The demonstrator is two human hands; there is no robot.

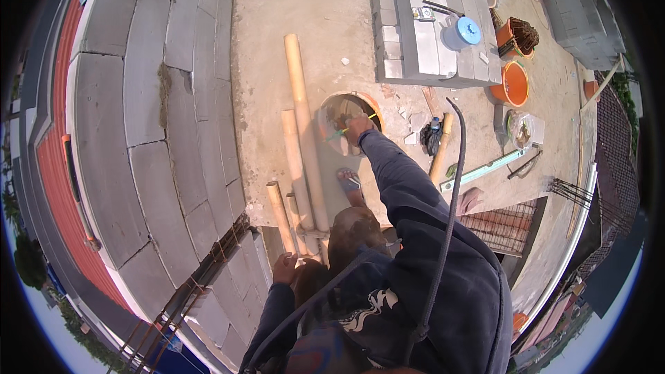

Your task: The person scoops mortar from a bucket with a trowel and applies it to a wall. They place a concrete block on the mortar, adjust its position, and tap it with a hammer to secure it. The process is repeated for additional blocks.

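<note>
My right hand (359,129) reaches over an orange-rimmed bucket (371,103) on the concrete floor. Its fingers are closed around a thin green-and-yellow handle (336,136) that crosses the bucket's mouth. Grey material lies inside the bucket, partly hidden by the hand. Lower down, beside my knee, my left hand (284,268) is curled close to the lower end of a short bamboo pole (280,213). What its fingers hold, if anything, cannot be made out. Longer bamboo poles (299,90) lie between the bucket and the block wall.
A grey block wall (149,111) runs along the left. Stacked blocks (422,48) at the back carry a blue-lidded container (465,32). Orange buckets (512,84), a light green spirit level (485,168) and a dark bottle (434,126) stand or lie to the right. A floor opening (502,225) shows rebar.
</note>
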